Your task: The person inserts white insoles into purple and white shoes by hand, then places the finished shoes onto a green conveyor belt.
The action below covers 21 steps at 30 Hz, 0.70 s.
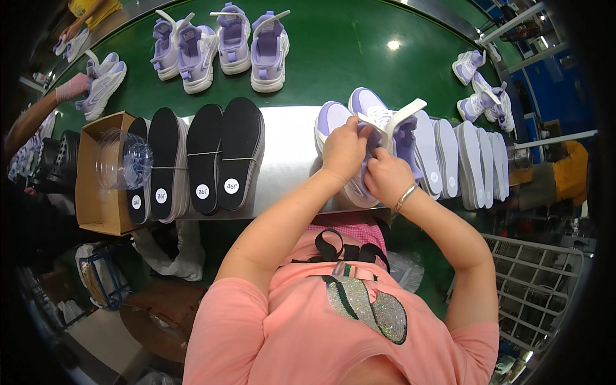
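A pair of white and lilac sneakers lies side by side before me, toes pointing away: the left sneaker [333,116] and the right sneaker [368,102]. Both my hands are closed at their openings, near the pale tongues. My left hand [344,151] pinches at the upper between the two shoes, its fingertips partly hidden. Lower and to the right, my right hand [389,176] has its fingers curled at the right sneaker's collar, below the raised light strap [409,113]. The hands cover much of both shoes, so what exactly each finger grips is hard to see.
Stacks of pale insoles [471,163] stand right of the shoes; banded black insoles [240,144] lie left, beside a cardboard box [90,186] with clear plastic rolls. Several sneakers [196,54] sit on the green belt [340,51]. A co-worker's pink-gloved hand [72,87] reaches to another sneaker.
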Tool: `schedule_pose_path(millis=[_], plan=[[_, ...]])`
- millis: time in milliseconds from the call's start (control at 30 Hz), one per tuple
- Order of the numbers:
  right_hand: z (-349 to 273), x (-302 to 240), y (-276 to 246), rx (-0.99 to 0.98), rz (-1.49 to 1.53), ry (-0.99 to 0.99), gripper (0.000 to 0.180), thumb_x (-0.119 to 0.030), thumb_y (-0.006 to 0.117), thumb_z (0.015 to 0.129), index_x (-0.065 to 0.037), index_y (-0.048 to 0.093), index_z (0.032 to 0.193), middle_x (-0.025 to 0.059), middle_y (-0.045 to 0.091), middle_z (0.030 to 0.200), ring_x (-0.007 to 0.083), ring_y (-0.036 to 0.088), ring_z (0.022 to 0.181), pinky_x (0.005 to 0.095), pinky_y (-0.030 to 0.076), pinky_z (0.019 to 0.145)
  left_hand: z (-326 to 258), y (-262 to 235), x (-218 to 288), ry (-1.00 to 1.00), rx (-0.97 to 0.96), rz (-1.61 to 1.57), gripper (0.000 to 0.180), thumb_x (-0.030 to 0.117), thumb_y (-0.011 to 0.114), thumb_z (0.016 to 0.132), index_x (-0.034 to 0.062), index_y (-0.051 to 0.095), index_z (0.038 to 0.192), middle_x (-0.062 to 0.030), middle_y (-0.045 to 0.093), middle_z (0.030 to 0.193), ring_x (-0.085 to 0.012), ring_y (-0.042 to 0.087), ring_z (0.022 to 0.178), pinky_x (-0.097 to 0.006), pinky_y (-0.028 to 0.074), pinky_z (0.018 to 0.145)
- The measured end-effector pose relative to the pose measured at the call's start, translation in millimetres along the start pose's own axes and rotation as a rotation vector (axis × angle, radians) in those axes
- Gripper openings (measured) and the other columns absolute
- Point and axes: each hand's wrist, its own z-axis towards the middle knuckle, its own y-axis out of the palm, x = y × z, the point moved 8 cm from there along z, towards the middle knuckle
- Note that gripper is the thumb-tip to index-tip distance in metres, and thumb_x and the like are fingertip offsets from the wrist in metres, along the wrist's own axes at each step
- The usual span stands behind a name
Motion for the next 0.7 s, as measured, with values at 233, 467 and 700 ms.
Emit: schedule_pose_path(millis=[233, 467, 700], plan=[[-33.0, 0.4, -19.6, -0.238, -0.121, 0.130, 0.035, -0.032, 0.065, 0.067, -0.005, 0.048, 0.082, 0.0112, 0.056, 0.078, 0.0300, 0.055, 0.079, 0.0443, 0.038, 0.070, -3.0, -2.8, -12.4, -0.020, 0.018, -0.082, 0.027, 0.024, 0.054, 0.079, 0.0007, 0.051, 0.094, -0.0223, 0.057, 0.085, -0.0388, 0.055, 0.080, -0.046, 0.043, 0.069], [-32.7, 11.3, -14.5, -0.102, 0.062, 0.067, 0.030, -0.024, 0.066, 0.063, -0.004, 0.047, 0.076, 0.0121, 0.054, 0.070, 0.0314, 0.053, 0.068, 0.0402, 0.039, 0.062, -124.5, -234.3, 47.8, 0.615, 0.571, 0.718, 0.031, 0.001, 0.053, 0.070, 0.0043, 0.052, 0.101, -0.0141, 0.053, 0.100, -0.0286, 0.049, 0.094, -0.037, 0.035, 0.081], [-27.6, 11.4, -15.5, -0.094, 0.121, 0.052, 0.030, -0.022, 0.066, 0.062, -0.003, 0.046, 0.075, 0.0144, 0.054, 0.069, 0.0336, 0.053, 0.066, 0.0412, 0.040, 0.059, -243.4, -435.5, -111.7, -0.399, 0.623, 1.081, 0.041, 0.040, 0.059, 0.075, 0.0071, 0.058, 0.100, -0.0100, 0.058, 0.093, -0.0261, 0.049, 0.095, -0.040, 0.033, 0.083]])
